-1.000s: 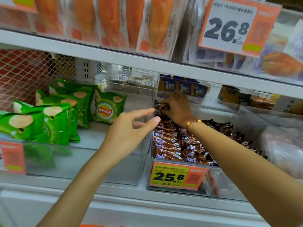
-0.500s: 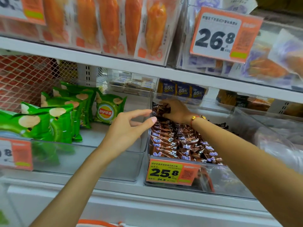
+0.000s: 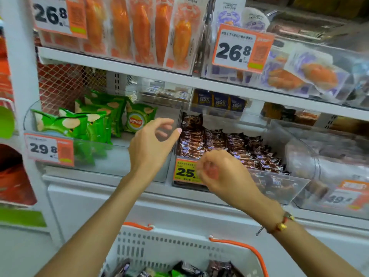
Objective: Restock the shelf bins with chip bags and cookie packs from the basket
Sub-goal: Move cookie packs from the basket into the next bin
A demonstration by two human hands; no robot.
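Far left: clear bin [image 3: 111, 156] holds green chip bags [image 3: 85, 124], standing in a leaning row behind a 29.8 price tag [image 3: 49, 149]. I see the left hand [image 3: 151, 146] raised at the divider between this bin and the next, fingers loosely spread, grasping nothing. Centre: second bin [image 3: 287, 188] is packed with brown cookie packs [image 3: 229, 146] in rows; one pack [image 3: 192, 120] stands upright at the back left corner. The right hand [image 3: 225, 176] sits in front of this bin, over the 25.8 tag [image 3: 184, 172], fingers curled in; motion blur, so I cannot tell whether it grasps anything. Below: white basket [image 3: 179, 248] with orange handles, more packs and a green bag inside.
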